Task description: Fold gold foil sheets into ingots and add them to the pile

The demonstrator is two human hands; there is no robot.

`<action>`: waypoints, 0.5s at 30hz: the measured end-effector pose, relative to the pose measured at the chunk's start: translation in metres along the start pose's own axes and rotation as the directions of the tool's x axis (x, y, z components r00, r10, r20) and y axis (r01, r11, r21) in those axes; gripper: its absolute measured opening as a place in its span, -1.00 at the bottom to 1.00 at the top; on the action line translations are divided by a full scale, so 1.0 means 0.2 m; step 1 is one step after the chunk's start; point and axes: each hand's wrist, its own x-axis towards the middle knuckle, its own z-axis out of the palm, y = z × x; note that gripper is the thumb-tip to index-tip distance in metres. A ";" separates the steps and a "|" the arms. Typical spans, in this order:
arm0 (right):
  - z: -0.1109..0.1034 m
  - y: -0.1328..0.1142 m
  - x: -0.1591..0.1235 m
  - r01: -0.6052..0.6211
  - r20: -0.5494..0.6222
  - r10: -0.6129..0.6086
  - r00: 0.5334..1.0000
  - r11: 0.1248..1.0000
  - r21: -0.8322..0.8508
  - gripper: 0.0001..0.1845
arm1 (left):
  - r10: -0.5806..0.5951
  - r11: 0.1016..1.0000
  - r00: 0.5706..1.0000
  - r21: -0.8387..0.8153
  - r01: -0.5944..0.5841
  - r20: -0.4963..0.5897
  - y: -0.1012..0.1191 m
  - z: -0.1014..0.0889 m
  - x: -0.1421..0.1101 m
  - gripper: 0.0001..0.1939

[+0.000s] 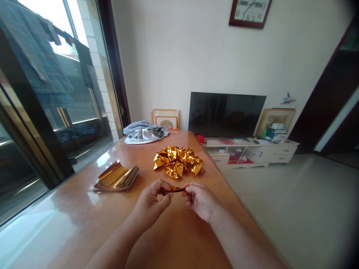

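Observation:
My left hand and my right hand are held just above the glossy wooden table, both pinched on the ends of one small folded piece of gold foil paper stretched between them. Beyond my hands lies a pile of several folded gold foil pieces. A flat stack of gold foil sheets rests to the left of my hands.
A grey garment lies at the table's far end by picture frames. A dark TV stands on a white low cabinet to the right. Windows with hanging clothes line the left. Tiled floor lies right of the table.

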 end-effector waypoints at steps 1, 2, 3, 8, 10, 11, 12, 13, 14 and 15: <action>0.00 0.00 0.00 0.026 -0.003 -0.026 1.000 1.000 -0.014 -0.79 | -0.003 1.000 1.000 0.009 0.003 -0.013 0.00 0.00 0.00 -0.93; 0.01 0.01 -0.01 0.059 -0.008 -0.060 0.998 0.998 -0.035 -0.79 | -0.009 1.000 0.999 0.019 0.010 -0.033 -0.01 0.01 0.00 -0.93; 0.02 0.01 -0.02 0.097 -0.016 -0.099 0.995 0.993 -0.063 -0.80 | -0.018 0.999 0.998 0.027 0.020 -0.057 -0.01 0.01 0.01 -0.93; 0.07 0.04 -0.05 0.261 -0.035 -0.273 0.961 0.946 -0.192 -0.84 | -0.068 0.996 0.984 0.038 0.075 -0.165 -0.02 0.03 0.01 -0.94; 0.09 0.06 -0.05 0.296 -0.024 -0.309 0.951 0.930 -0.217 -0.85 | -0.080 0.994 0.976 0.053 0.092 -0.201 -0.02 0.03 0.01 -0.90; 0.09 0.06 -0.05 0.312 -0.025 -0.326 0.945 0.922 -0.230 -0.85 | -0.086 0.993 0.973 0.062 0.101 -0.213 -0.02 0.03 0.01 -0.88; 0.09 0.07 -0.05 0.329 -0.030 -0.346 0.938 0.913 -0.242 -0.85 | -0.090 0.992 0.971 0.070 0.108 -0.221 -0.03 0.03 0.01 -0.86; 0.09 0.08 -0.04 0.346 -0.035 -0.366 0.930 0.903 -0.254 -0.84 | -0.092 0.991 0.970 0.076 0.112 -0.226 -0.03 0.03 0.01 -0.84; 0.09 0.09 -0.04 0.362 -0.040 -0.385 0.922 0.894 -0.264 -0.84 | -0.090 0.990 0.969 0.082 0.112 -0.231 -0.03 0.04 0.01 -0.83; 0.09 0.09 -0.03 0.377 -0.042 -0.402 0.915 0.886 -0.271 -0.84 | -0.086 0.990 0.968 0.089 0.109 -0.234 -0.03 0.04 0.01 -0.83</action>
